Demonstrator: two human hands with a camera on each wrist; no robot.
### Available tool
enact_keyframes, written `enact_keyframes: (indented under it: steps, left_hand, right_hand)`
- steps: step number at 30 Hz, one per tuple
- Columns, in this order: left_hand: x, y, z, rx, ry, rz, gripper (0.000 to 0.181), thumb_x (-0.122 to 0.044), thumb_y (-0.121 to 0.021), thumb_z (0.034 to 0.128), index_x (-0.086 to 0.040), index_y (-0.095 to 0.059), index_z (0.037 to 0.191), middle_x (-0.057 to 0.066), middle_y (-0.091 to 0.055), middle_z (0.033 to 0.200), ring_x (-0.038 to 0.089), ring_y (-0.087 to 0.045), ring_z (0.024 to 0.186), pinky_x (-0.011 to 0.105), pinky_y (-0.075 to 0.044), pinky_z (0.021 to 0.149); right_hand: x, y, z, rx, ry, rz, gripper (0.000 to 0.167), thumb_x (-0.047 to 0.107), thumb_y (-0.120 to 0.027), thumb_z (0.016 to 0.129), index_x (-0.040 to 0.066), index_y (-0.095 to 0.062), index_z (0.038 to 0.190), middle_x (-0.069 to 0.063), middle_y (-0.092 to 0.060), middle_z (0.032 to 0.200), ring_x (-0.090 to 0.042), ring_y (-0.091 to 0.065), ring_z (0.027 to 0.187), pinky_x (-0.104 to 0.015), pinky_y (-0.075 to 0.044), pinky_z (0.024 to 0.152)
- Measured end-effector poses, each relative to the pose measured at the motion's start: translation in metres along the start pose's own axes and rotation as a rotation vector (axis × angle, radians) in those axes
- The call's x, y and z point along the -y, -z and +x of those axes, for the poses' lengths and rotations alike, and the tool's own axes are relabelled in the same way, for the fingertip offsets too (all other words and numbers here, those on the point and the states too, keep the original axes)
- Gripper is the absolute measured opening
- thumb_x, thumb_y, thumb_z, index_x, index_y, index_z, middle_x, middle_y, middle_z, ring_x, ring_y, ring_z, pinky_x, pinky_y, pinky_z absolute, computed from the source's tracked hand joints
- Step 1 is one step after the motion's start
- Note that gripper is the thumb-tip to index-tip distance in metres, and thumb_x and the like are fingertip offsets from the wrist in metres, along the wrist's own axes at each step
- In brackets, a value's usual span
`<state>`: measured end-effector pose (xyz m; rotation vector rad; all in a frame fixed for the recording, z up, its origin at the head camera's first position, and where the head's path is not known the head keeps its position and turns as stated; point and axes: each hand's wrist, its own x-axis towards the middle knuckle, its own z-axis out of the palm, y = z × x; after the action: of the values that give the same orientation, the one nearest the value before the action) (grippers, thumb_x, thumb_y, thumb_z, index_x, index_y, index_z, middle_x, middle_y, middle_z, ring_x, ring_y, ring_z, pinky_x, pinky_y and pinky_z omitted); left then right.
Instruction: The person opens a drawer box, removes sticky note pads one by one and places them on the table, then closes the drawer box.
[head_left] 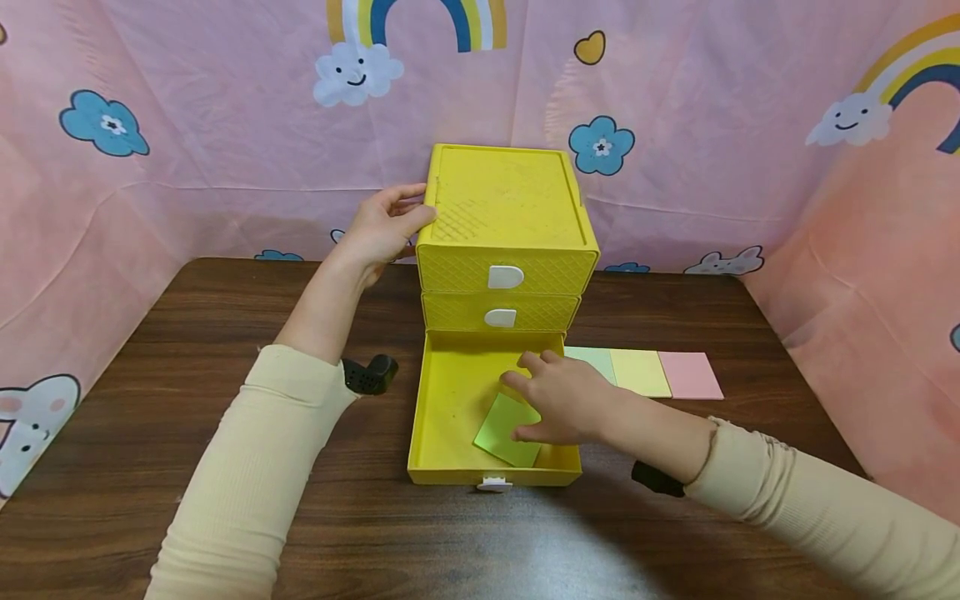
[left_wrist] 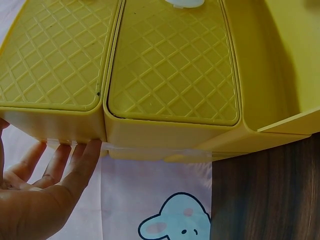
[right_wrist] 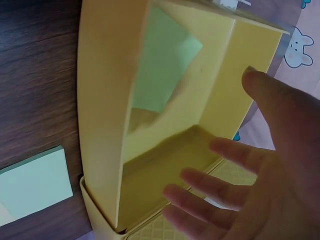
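A yellow storage box with drawers (head_left: 510, 196) stands on the table, its bottom drawer (head_left: 446, 400) pulled out. Inside that drawer lies a green sticky note pad (head_left: 504, 429), turned at an angle. My right hand (head_left: 570, 398) hovers over the drawer with fingers spread, holding nothing; the right wrist view shows the pad (right_wrist: 165, 60) apart from the fingers. With its fingertips my left hand (head_left: 386, 225) touches the box's left side near the top, the thumb at the upper edge. In the left wrist view the fingers (left_wrist: 82, 167) lie straight against the side wall.
Right of the drawer, a pale green pad (head_left: 592, 362), a yellow pad (head_left: 640, 372) and a pink pad (head_left: 690, 375) lie in a row on the brown wooden table (head_left: 337, 517). The two upper drawers (head_left: 461, 312) are closed. A pink patterned cloth (head_left: 247, 125) hangs behind.
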<state>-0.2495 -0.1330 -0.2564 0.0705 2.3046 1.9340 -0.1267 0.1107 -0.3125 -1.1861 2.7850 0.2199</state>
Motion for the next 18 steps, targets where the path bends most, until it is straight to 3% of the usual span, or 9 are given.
enact_keyframes:
  steps: [7,13,18]
  left_hand:
    - [0.0,0.0,-0.001,-0.004,-0.002,-0.003,0.051,-0.025,-0.054,0.0924,-0.023,-0.038,0.14,0.005,-0.039,0.139,0.021,-0.048,0.115,0.039,-0.048,0.092]
    - [0.0,0.0,0.0,-0.001,-0.004,-0.01,0.051,-0.025,-0.055,0.092,-0.022,-0.038,0.14,0.005,-0.039,0.14,0.021,-0.047,0.117,0.04,-0.046,0.094]
    - [0.0,0.0,0.0,0.001,-0.007,-0.001,0.052,-0.026,-0.055,0.0919,-0.022,-0.038,0.141,0.005,-0.038,0.14,0.021,-0.046,0.118,0.039,-0.047,0.093]
  right_hand:
    - [0.01,-0.001,0.012,0.123,-0.041,-0.043,0.063,0.057,-0.062,0.078,0.014,-0.052,0.122,-0.01,-0.055,0.11,-0.026,-0.057,0.092,-0.034,-0.053,0.064]
    - [0.018,-0.003,0.02,0.255,-0.092,-0.079,0.072,0.062,-0.06,0.078,0.016,-0.045,0.13,-0.011,-0.051,0.119,-0.028,-0.057,0.096,-0.035,-0.054,0.067]
    - [0.021,-0.008,0.023,0.288,-0.109,-0.071,0.073,0.061,-0.061,0.077,0.016,-0.042,0.131,-0.011,-0.049,0.121,-0.029,-0.057,0.096,-0.035,-0.055,0.067]
